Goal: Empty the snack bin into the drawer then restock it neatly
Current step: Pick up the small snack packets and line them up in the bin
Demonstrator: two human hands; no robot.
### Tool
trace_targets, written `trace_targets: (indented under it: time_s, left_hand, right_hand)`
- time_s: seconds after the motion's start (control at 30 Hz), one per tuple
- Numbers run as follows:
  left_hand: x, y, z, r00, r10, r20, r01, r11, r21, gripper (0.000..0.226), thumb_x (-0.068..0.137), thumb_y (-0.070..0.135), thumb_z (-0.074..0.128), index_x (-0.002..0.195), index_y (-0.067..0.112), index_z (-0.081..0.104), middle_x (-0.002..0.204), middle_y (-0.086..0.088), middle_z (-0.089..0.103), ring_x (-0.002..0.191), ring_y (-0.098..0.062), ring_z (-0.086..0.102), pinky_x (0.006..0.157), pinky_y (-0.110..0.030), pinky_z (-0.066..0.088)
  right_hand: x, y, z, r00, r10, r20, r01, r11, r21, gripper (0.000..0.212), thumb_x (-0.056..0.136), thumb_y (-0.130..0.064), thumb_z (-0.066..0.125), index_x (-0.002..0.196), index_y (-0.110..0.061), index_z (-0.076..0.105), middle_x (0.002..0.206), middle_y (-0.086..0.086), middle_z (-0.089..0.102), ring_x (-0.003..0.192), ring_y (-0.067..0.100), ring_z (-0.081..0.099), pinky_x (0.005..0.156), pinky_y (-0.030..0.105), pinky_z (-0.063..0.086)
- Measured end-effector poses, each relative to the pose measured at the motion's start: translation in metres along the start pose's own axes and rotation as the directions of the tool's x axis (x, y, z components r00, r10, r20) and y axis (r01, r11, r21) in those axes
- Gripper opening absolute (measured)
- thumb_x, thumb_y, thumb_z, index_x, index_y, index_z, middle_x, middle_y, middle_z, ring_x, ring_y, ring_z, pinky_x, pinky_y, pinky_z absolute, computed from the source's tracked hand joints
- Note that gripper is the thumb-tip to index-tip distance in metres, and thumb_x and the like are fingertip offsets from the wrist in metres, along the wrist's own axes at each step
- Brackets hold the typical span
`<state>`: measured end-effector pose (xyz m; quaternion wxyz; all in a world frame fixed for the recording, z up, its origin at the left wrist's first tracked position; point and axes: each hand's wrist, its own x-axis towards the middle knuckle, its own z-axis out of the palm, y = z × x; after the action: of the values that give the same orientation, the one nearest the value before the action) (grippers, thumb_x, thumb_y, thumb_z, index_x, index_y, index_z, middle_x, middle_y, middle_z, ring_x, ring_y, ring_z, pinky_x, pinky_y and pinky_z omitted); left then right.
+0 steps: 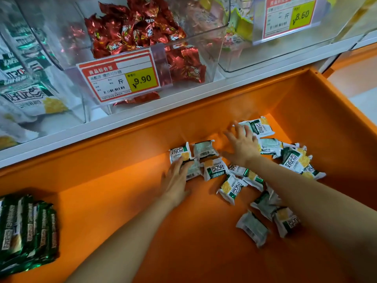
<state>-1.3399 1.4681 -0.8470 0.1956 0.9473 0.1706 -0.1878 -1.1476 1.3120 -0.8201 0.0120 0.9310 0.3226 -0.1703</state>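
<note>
The orange drawer (122,211) is standing pulled out beneath the white shelf (163,103), and all positions below are being given relative to it. The green-and-white snack packets (232,187) are lying loose across the right half of the drawer floor, some face up and some barcode up, overlapping in places. A tidy row of packets (26,231), standing on edge and pressed together, is sitting at the drawer's left end. It is judged to be sorted stock waiting for return.

The left hand (175,180) is resting palm down near the drawer's middle. Its fingers are lying straight and close together, with the tips pressing on one packet (191,171), probably to slide it into line. The right hand (243,145) is reaching toward the drawer's back wall, fingers spread wide over the heap, probably to gather several at once. Whether it is touching the rear packet (258,127) cannot be told.

Above the drawer's left end, the clear snack bin (61,88) is showing the same print behind its wall. Judged stage: gathering and aligning before restocking.
</note>
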Motion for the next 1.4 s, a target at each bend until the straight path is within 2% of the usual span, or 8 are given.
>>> trace_targets:
  time_s: [0.13, 0.37, 0.47, 0.67, 0.8, 1.1, 1.3, 1.4]
  left_hand:
    - [0.008, -0.005, 0.009, 0.999, 0.017, -0.027, -0.015, 0.997, 0.076, 0.082, 0.079, 0.027, 0.075, 0.145, 0.030, 0.026, 0.150, 0.000, 0.021, 0.139, -0.022, 0.020, 0.106, -0.037, 0.036]
    - [-0.005, -0.014, 0.020, 0.992, 0.007, -0.129, 0.002, 0.997, 0.073, 0.060, 0.076, 0.043, 0.074, 0.122, 0.021, 0.041, 0.127, 0.002, 0.047, 0.121, -0.019, 0.038, 0.091, -0.029, 0.037]
    - [-0.004, -0.026, 0.013, 0.996, -0.015, -0.089, -0.010, 0.964, -0.266, 0.044, 0.082, 0.031, 0.071, 0.120, 0.017, 0.052, 0.119, -0.002, 0.057, 0.113, -0.022, 0.050, 0.086, -0.032, 0.042]
    - [-0.025, -0.037, -0.035, 0.932, -0.205, 0.299, 0.338, 0.191, -0.921, 0.024, 0.099, 0.022, 0.046, 0.121, 0.015, 0.054, 0.112, -0.007, 0.066, 0.096, -0.020, 0.064, 0.090, -0.041, 0.051]
    - [-0.046, -0.036, -0.069, 0.941, -0.120, 0.318, 0.321, 0.007, -0.947, 0.036, 0.102, 0.026, 0.039, 0.121, 0.003, 0.057, 0.107, -0.023, 0.068, 0.090, -0.031, 0.067, 0.082, -0.041, 0.055]
    - [-0.113, -0.036, -0.135, 0.971, -0.033, 0.236, 0.238, 0.076, -0.968, 0.035, 0.093, 0.020, 0.058, 0.121, -0.002, 0.056, 0.102, -0.020, 0.069, 0.084, -0.026, 0.066, 0.079, -0.036, 0.056]
    - [-0.168, -0.031, -0.174, 0.988, -0.054, 0.146, 0.155, 0.214, -0.965, 0.031, 0.091, 0.018, 0.062, 0.115, -0.001, 0.059, 0.094, -0.013, 0.072, 0.083, -0.025, 0.067, 0.084, -0.038, 0.056]
    - [-0.192, -0.028, -0.188, 0.991, -0.091, 0.095, 0.112, 0.192, -0.975, 0.034, 0.088, 0.019, 0.066, 0.115, -0.001, 0.059, 0.091, -0.015, 0.073, 0.076, -0.024, 0.070, 0.076, -0.034, 0.060]
  right_hand:
    - [-0.006, -0.006, 0.023, 0.949, -0.069, 0.309, 0.125, 0.978, -0.166, 0.078, 0.087, -0.069, 0.040, 0.151, -0.031, 0.018, 0.154, 0.009, 0.023, 0.144, 0.032, 0.017, 0.114, 0.063, 0.002]
    - [-0.012, -0.040, 0.022, 0.898, -0.238, 0.370, 0.221, 0.971, 0.089, 0.067, 0.079, -0.045, 0.073, 0.131, -0.013, 0.046, 0.129, 0.010, 0.051, 0.113, 0.029, 0.053, 0.085, 0.032, 0.042]
    - [-0.014, -0.045, 0.027, 0.880, -0.233, 0.415, 0.189, 0.971, 0.145, 0.063, 0.075, -0.037, 0.079, 0.127, -0.014, 0.055, 0.126, 0.007, 0.058, 0.111, 0.026, 0.057, 0.086, 0.031, 0.047]
    - [-0.016, -0.055, -0.018, 0.903, -0.240, 0.357, -0.100, 0.690, 0.717, 0.059, 0.080, -0.023, 0.077, 0.130, -0.011, 0.048, 0.107, 0.003, 0.062, 0.081, 0.019, 0.067, 0.062, 0.027, 0.054]
    - [-0.023, -0.076, -0.043, 0.879, -0.338, 0.335, -0.122, 0.521, 0.845, 0.050, 0.080, -0.018, 0.076, 0.123, -0.007, 0.053, 0.105, 0.018, 0.066, 0.080, 0.022, 0.067, 0.064, 0.031, 0.056]
    - [-0.066, -0.130, -0.108, 0.799, -0.452, 0.397, -0.119, 0.528, 0.841, 0.043, 0.095, -0.021, 0.058, 0.133, -0.011, 0.042, 0.114, 0.010, 0.063, 0.089, 0.014, 0.065, 0.060, 0.018, 0.051]
    - [-0.112, -0.152, -0.150, 0.818, -0.500, 0.284, 0.044, 0.546, 0.836, 0.046, 0.086, -0.027, 0.065, 0.121, 0.000, 0.054, 0.116, 0.028, 0.059, 0.102, 0.038, 0.060, 0.093, 0.057, 0.046]
    - [-0.128, -0.157, -0.165, 0.827, -0.505, 0.246, -0.010, 0.426, 0.905, 0.045, 0.083, -0.022, 0.069, 0.125, -0.022, 0.054, 0.110, 0.030, 0.058, 0.095, 0.032, 0.058, 0.082, 0.047, 0.046]
